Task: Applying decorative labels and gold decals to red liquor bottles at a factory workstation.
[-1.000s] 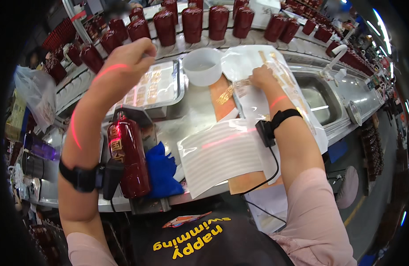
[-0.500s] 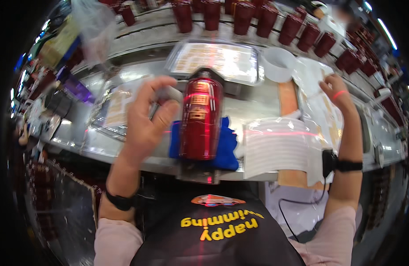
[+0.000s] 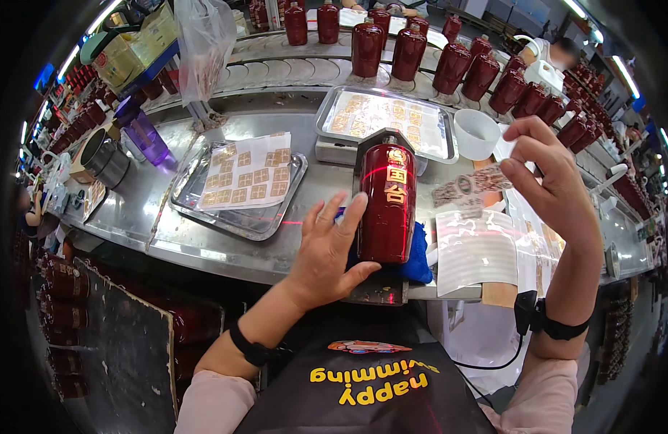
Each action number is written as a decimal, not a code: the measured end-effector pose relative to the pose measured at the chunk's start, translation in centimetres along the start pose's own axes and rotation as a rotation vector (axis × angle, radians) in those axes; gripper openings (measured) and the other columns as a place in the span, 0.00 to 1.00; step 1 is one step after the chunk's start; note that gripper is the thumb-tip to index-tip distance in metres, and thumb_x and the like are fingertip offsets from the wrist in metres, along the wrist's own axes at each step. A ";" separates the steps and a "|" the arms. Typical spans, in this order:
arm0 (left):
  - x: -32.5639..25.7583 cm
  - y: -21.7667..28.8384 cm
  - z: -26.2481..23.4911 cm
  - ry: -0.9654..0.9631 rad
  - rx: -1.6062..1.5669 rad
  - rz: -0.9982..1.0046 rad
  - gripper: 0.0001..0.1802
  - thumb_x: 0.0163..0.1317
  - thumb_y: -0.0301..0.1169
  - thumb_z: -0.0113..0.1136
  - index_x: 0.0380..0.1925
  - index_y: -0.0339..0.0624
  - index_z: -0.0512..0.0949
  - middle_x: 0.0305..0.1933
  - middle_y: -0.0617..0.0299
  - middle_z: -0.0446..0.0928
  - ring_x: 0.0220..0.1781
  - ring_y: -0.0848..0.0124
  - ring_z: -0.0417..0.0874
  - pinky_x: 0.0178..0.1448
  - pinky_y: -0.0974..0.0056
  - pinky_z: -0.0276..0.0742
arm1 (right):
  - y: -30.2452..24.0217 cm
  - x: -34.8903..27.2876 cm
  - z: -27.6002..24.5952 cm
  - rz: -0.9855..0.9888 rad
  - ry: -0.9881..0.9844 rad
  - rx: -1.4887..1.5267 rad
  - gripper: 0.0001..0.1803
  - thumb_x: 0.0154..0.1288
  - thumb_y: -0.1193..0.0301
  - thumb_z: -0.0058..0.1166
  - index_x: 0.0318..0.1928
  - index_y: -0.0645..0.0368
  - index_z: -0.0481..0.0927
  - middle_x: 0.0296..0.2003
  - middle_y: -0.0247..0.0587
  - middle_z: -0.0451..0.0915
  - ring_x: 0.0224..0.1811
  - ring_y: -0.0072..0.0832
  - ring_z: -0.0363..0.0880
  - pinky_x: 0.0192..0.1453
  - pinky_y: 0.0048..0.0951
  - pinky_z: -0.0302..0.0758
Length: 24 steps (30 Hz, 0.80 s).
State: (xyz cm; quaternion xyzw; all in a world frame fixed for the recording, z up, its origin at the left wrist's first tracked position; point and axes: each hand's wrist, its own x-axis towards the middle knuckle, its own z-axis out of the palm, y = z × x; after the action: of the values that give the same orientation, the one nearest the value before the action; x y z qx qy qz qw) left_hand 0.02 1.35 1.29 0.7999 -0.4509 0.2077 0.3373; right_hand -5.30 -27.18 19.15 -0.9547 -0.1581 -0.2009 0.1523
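Note:
A glossy dark red bottle [image 3: 384, 228] with gold characters lies tilted back in a black holder [image 3: 360, 168], its neck pointing away from me. Crossed red laser lines fall on it. Blue cloth [image 3: 418, 257] pads its lower end. Against the bottle's left side rests my left hand [image 3: 319, 253], fingers spread and thumb by the base. My right hand [image 3: 554, 181], raised to the right, pinches a clear film strip [image 3: 464, 189] with pale markings. Below the strip lies a curved white ribbed sheet [image 3: 475, 249].
Left of the bottle, a metal tray [image 3: 296, 181] carries a sheet of gold labels. Behind stands another label tray [image 3: 449, 145] beside a white tub [image 3: 475, 134]. A purple bottle [image 3: 142, 134] is farther left. Red bottles line the conveyor [image 3: 276, 76]; a person [image 3: 547, 58] is beyond.
My left hand has come down from beside the bottle's upper part to its lower left side. The right hand has lifted and now holds the film strip out toward the bottle. The view has shifted.

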 end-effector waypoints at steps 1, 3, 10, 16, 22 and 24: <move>0.7 0.0 -0.9 -0.029 -0.005 -0.010 0.47 0.61 0.51 0.61 0.69 0.31 0.56 0.66 0.42 0.67 0.66 0.48 0.69 0.71 0.46 0.55 | -1.1 0.7 0.1 0.006 -0.003 -0.002 0.10 0.61 0.73 0.58 0.29 0.66 0.73 0.39 0.45 0.73 0.39 0.37 0.73 0.42 0.32 0.70; 2.7 -1.7 -2.0 0.006 -0.223 -0.023 0.47 0.62 0.53 0.60 0.69 0.32 0.56 0.64 0.44 0.68 0.64 0.52 0.71 0.71 0.50 0.57 | -3.1 2.5 0.2 -0.222 -0.029 0.019 0.14 0.66 0.68 0.56 0.28 0.64 0.71 0.43 0.46 0.74 0.41 0.33 0.74 0.45 0.32 0.69; 8.7 -2.7 -4.9 -0.352 -1.256 -0.320 0.24 0.65 0.42 0.60 0.54 0.36 0.70 0.44 0.64 0.75 0.47 0.78 0.74 0.51 0.72 0.71 | -5.7 3.8 0.1 -0.295 0.070 0.098 0.10 0.66 0.71 0.57 0.29 0.63 0.74 0.44 0.48 0.75 0.43 0.28 0.74 0.44 0.29 0.68; 6.7 -2.2 -3.5 -0.576 -0.988 -0.488 0.07 0.64 0.30 0.58 0.31 0.39 0.74 0.32 0.70 0.74 0.35 0.80 0.71 0.40 0.71 0.68 | -0.1 -4.5 7.0 0.102 0.180 0.452 0.10 0.64 0.72 0.59 0.29 0.63 0.74 0.46 0.42 0.75 0.49 0.32 0.73 0.53 0.32 0.70; 3.6 -4.5 -2.0 -0.424 -0.875 -0.570 0.07 0.62 0.27 0.54 0.25 0.43 0.70 0.25 0.70 0.67 0.27 0.80 0.67 0.32 0.72 0.61 | -0.4 -6.7 12.0 0.159 0.295 0.512 0.09 0.61 0.70 0.60 0.29 0.60 0.74 0.44 0.46 0.72 0.50 0.43 0.70 0.57 0.38 0.68; 3.8 -4.4 -1.6 -0.444 -0.895 -0.540 0.07 0.63 0.28 0.53 0.25 0.44 0.68 0.26 0.71 0.66 0.27 0.80 0.65 0.31 0.73 0.59 | -0.4 -7.9 11.4 0.207 0.320 0.479 0.11 0.62 0.69 0.60 0.28 0.60 0.73 0.43 0.45 0.71 0.50 0.43 0.69 0.56 0.39 0.68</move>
State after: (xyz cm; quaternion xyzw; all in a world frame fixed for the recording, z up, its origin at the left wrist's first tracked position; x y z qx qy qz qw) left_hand 5.70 1.88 3.29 0.6903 -0.3346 -0.2706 0.5817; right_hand -8.50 -24.71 5.91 -0.8590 -0.0769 -0.2892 0.4155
